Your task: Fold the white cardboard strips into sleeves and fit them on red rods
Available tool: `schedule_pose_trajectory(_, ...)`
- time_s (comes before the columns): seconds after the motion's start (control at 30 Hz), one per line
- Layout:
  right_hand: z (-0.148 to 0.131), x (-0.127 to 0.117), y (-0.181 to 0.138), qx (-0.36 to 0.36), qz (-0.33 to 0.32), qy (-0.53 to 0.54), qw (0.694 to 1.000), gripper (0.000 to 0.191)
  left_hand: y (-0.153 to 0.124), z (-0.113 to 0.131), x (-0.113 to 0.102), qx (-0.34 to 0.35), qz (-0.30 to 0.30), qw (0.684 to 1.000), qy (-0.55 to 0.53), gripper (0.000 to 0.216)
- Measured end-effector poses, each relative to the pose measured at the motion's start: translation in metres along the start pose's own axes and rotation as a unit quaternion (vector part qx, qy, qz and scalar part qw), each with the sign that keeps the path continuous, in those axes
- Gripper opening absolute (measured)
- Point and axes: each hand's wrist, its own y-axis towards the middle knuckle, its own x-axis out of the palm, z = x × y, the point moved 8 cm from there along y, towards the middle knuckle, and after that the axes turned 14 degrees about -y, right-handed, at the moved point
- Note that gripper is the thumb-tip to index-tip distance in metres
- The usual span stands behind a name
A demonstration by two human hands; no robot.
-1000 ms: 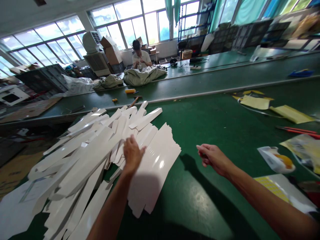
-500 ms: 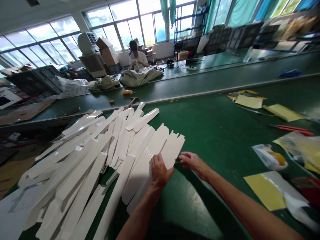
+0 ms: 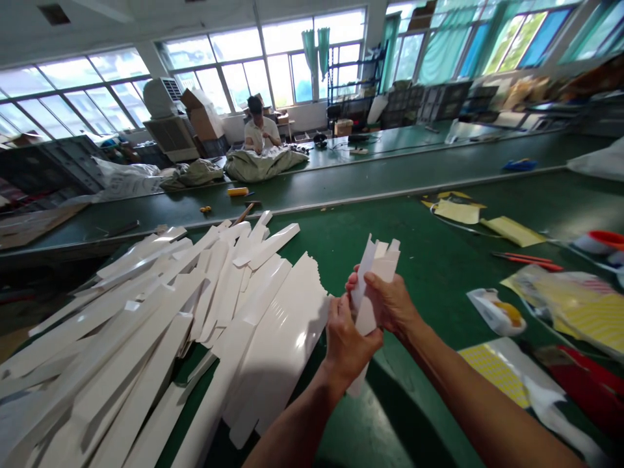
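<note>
The left hand [image 3: 348, 341] is closed on the lower part of a white card blank [image 3: 379, 259]. The right hand [image 3: 392, 302] grips its middle, fingers curled round the edge. The blank stands upright just right of the pile of white blanks [image 3: 195, 305]

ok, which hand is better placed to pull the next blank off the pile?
Probably left: the left hand sits beside the pile; the right hand is farther off. Both grip the blank.
</note>
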Motion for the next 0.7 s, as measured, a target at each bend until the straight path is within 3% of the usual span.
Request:
schedule_pose_trajectory(0.07,-0.009,0.0,0.003,-0.016,-0.028,-0.012,0.999,0.058,0.004,0.004,0.0,-0.012,0.0,0.999,-0.03,0.063)
schedule_pose_trajectory(0.17,-0.011,0.004,-0.003,-0.06,-0.138,-0.061,0.987,0.077,0.013,0.004,-0.01,-0.059,0.012,0.995,-0.083,0.064)
schedule_pose_trajectory(0.23,0.008,0.006,-0.014,-0.055,-0.224,-0.114,0.966,0.085,0.019,0.0,-0.019,-0.106,0.031,0.984,-0.137,0.059)
schedule_pose_trajectory(0.33,0.064,-0.003,-0.033,-0.005,-0.3,-0.236,0.924,0.073,0.023,-0.005,-0.024,-0.145,0.038,0.969,-0.196,0.056)
schedule_pose_trajectory(0.43,0.103,-0.031,-0.029,-0.005,-0.216,-0.363,0.906,0.058,0.019,-0.009,-0.02,-0.144,0.038,0.971,-0.185,0.051)
schedule_pose_trajectory(0.53,0.111,-0.053,-0.015,-0.022,-0.167,-0.442,0.881,0.057,0.011,-0.016,-0.014,-0.152,0.056,0.974,-0.159,0.042)
schedule_pose_trajectory(0.63,0.092,-0.06,-0.005,-0.022,-0.226,-0.462,0.857,0.062,0.009,-0.024,-0.005,-0.149,0.07,0.973,-0.162,0.043)
schedule_pose_trajectory(0.7,0.059,-0.065,-0.003,-0.036,-0.213,-0.441,0.871,0.067,0.009,-0.028,-0.002,-0.137,0.094,0.973,-0.16,0.045)
